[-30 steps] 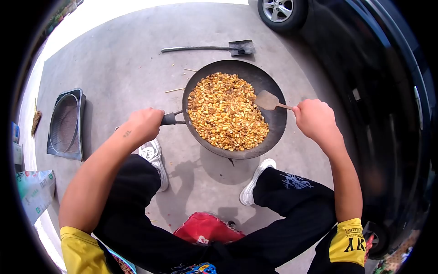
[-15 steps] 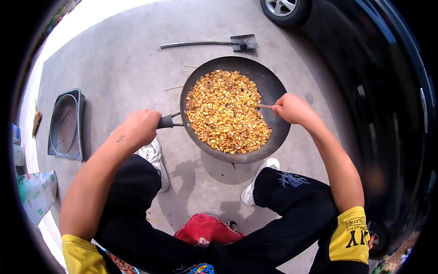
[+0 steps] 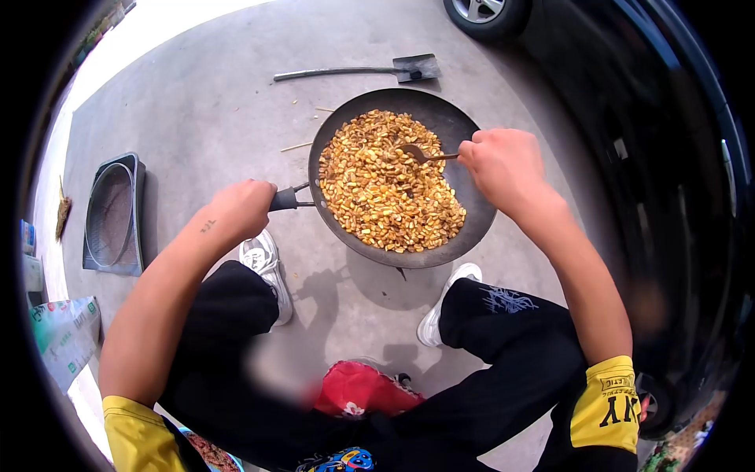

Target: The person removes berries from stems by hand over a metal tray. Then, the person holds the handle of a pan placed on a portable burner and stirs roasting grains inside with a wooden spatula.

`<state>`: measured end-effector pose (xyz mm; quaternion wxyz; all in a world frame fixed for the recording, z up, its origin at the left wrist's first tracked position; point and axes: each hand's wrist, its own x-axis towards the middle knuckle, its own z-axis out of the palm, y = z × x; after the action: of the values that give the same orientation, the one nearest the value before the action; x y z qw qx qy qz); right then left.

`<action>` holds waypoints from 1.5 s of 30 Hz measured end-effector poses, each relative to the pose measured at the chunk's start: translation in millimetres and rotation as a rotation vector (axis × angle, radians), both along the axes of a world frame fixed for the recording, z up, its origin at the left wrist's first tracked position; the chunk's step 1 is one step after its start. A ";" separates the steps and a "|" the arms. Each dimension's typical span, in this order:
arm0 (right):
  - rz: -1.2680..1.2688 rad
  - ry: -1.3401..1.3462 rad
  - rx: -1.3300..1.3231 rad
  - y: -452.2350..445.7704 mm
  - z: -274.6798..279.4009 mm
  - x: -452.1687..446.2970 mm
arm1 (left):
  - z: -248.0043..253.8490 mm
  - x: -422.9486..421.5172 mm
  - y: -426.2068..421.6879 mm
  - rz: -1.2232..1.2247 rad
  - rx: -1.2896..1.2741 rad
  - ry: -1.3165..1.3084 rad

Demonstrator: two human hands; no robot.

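Note:
A dark wok (image 3: pixel 475 206) holds a heap of yellow and browned corn kernels (image 3: pixel 385 189), piled toward its left side. My left hand (image 3: pixel 245 206) is closed around the wok's black handle (image 3: pixel 285 200). In my right hand (image 3: pixel 503 167), above the wok's right rim, is the thin handle of a brown spoon (image 3: pixel 415 153). The spoon's bowl shows at the upper part of the kernels. Bare dark metal shows along the wok's right side. The wok's shadow falls on the ground below it, apart from its underside.
A small shovel (image 3: pixel 358 72) lies beyond the wok on the concrete. A black tray with a round sieve (image 3: pixel 110 214) stands at left. A black car (image 3: pixel 637 173) lines the right side. Between my knees is a red cloth-covered thing (image 3: pixel 363 391).
My right hand has moved up, and the spoon's bowl now shows among the kernels, which have shifted around it. The wok sits slightly higher in view; my left hand keeps its hold.

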<state>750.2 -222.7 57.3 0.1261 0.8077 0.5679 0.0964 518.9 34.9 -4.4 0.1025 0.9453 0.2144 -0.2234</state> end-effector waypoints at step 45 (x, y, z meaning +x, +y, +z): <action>0.046 -0.077 0.421 65.2 -24.0 2.3 | -1.5 2.2 3.9 -0.029 0.049 0.102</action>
<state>752.5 -157.5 33.3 -0.0257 0.7987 0.5483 0.2465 521.0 38.8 -5.8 0.0649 0.9379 0.2111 -0.2676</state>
